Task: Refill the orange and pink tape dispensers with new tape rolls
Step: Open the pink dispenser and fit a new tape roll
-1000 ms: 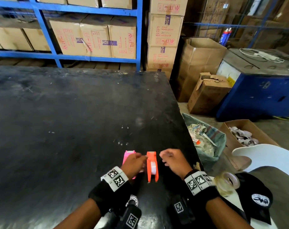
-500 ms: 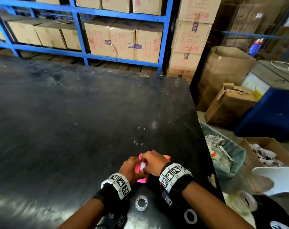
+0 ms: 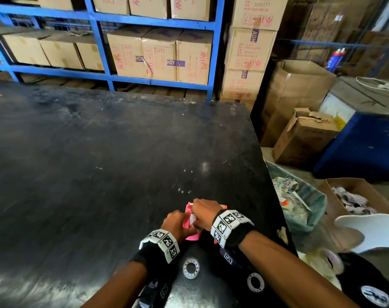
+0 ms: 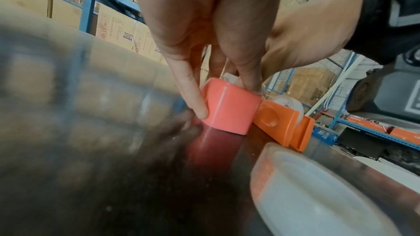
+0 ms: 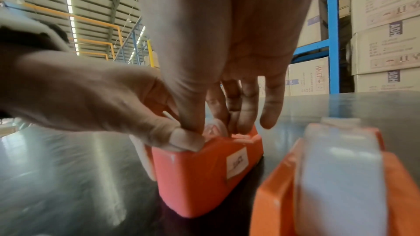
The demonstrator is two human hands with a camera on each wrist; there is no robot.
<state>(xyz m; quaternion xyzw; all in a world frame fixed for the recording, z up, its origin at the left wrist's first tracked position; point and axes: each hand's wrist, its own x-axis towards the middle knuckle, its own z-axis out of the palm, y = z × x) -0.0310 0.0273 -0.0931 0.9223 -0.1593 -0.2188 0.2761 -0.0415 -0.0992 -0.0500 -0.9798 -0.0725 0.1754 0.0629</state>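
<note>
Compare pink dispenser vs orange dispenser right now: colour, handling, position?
The pink tape dispenser is gripped by the left hand, while the right hand pinches at its top; the orange tape dispenser is untouched. From the head view the orange one is mostly hidden under the right wrist. Both stand on the black table and carry rolls.

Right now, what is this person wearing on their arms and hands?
Both hands, left hand and right hand, are bare, with no gloves and no sleeves on the forearms. Each wrist carries a black band wrapped by a white block of square black-and-white coded markers. A black camera unit with another marker hangs below the left wrist.
</note>
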